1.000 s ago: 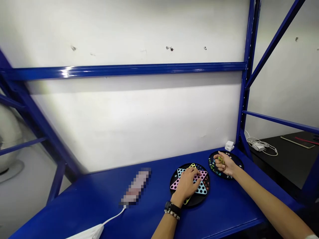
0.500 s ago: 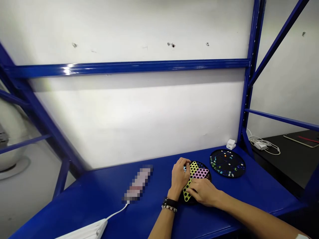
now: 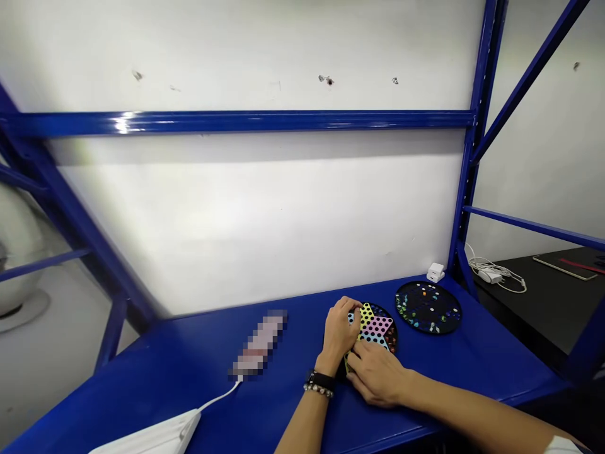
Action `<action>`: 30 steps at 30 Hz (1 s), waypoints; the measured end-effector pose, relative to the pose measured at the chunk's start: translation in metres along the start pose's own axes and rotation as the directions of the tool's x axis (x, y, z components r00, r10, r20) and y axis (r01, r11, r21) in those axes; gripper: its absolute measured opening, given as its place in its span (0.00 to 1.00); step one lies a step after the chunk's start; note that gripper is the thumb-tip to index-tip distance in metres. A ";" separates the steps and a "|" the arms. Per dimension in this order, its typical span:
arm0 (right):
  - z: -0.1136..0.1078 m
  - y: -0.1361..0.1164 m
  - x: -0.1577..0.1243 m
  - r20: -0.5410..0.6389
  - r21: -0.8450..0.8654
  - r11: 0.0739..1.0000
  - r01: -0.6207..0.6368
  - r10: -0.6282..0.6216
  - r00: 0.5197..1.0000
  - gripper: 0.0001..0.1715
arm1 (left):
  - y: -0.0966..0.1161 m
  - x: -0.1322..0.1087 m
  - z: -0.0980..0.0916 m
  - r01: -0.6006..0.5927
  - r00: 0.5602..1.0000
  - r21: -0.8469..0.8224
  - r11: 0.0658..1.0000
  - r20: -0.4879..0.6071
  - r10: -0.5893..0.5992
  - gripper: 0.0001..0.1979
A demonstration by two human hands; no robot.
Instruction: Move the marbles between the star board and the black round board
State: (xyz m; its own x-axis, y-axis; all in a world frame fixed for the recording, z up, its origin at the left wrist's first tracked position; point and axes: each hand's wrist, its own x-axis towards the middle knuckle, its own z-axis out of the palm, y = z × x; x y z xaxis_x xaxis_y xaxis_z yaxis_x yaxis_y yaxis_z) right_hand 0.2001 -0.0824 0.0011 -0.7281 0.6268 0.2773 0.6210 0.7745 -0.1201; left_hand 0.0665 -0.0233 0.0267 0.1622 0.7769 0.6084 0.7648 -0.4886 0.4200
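A round black Chinese checkers board (image 3: 377, 325) with a star of yellow, pink and light blue points, dotted with dark holes, lies on the blue tabletop (image 3: 208, 353). My left hand (image 3: 339, 329), with a black band and a beaded bracelet on the wrist, curls its fingers over the board's left side and grips it. My right hand (image 3: 377, 375) bends over the near part of the board, its fingers drawn together close to my left wrist. Whatever its fingertips hold is hidden. Both hands cover the board's left and near parts.
Farther right lies a black round tray (image 3: 430, 309) with small green, blue and white pieces. White chargers (image 3: 435, 272) stand behind it. On the left, a blurred-out flat device (image 3: 259, 345) is cabled to a white power strip (image 3: 151, 434). Blue frame posts (image 3: 466, 189) rise at the sides.
My right hand has moved left and slightly nearer on the board, uncovering a light blue part of the star. My left hand keeps its place. The whole view has shifted slightly.
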 end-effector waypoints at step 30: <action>-0.022 0.132 -0.073 0.017 -0.124 0.793 -0.596 0.603 0.798 0.22 | 0.003 -0.002 0.001 -0.019 0.994 -0.005 1.000 0.112 0.020 0.11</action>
State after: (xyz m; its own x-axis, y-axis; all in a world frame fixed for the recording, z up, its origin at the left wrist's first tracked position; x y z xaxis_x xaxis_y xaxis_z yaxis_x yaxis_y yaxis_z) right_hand 0.3418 -0.0278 -0.0142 -0.2117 0.9683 0.1326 0.9627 0.2300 -0.1428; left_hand 0.0690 -0.0260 0.0258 0.2456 0.8066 0.5376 0.7583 -0.5054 0.4118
